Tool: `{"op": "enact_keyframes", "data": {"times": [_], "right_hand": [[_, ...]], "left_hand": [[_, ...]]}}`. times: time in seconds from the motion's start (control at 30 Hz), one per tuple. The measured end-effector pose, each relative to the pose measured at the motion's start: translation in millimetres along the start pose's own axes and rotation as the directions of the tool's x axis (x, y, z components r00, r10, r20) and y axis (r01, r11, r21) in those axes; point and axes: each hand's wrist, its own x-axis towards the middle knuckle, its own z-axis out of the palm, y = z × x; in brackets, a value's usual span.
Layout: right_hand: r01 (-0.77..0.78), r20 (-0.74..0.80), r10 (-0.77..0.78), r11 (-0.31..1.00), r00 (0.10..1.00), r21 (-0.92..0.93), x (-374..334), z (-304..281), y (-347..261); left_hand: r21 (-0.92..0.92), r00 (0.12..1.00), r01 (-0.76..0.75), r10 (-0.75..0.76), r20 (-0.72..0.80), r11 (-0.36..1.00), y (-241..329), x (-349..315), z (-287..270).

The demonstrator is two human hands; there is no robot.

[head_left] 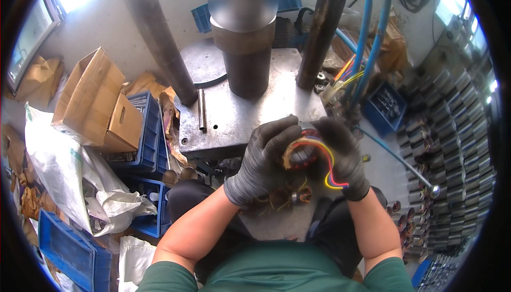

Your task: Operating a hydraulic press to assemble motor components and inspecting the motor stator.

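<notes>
Between my two gloved hands is a motor stator (304, 157), a ring with a metal core and reddish windings, held up before the near edge of a steel press plate (213, 144). My left hand (262, 156) wraps its left side in a grey glove. From the other side my right hand (343, 153), gloved alike, closes round it. Yellow, red and blue lead wires (331, 160) arch over the ring and hang down by my right palm. The gloves hide much of the stator's outer wall.
A thick steel ram (246, 68) and two columns (326, 31) rise from the plate, where a thin metal tube (202, 110) stands. Cardboard boxes (88, 97) and blue crates (74, 252) lie left. Stacked metal cylinders (452, 148) and a ball-ended lever (434, 190) are right.
</notes>
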Motion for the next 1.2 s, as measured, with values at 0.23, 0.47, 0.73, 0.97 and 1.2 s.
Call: {"op": "enact_keyframes", "data": {"times": [0.23,0.47,0.73,0.97,1.2], "right_hand": [[-0.143,0.028,0.140,0.979,0.990,0.143,-4,19,10],[0.000,-0.022,0.005,0.978,1.000,0.207,-5,17,38],[-0.092,0.106,0.102,0.991,0.989,-0.098,35,9,53],[0.408,0.408,-0.031,-0.007,0.912,-0.913,86,-35,47],[0.569,0.578,-0.064,-0.117,0.813,-0.814,65,-37,91]], "left_hand": [[0.117,0.996,-0.080,0.083,-0.021,0.990,-1,1,1],[0.190,0.974,-0.223,0.214,0.068,0.956,-2,3,7],[0.084,0.981,0.140,-0.149,0.121,0.987,-12,2,-8],[0.154,0.912,0.376,-0.394,0.116,0.914,-65,2,-42],[0.167,0.915,0.290,-0.324,0.241,0.942,-91,-14,-37]]}}
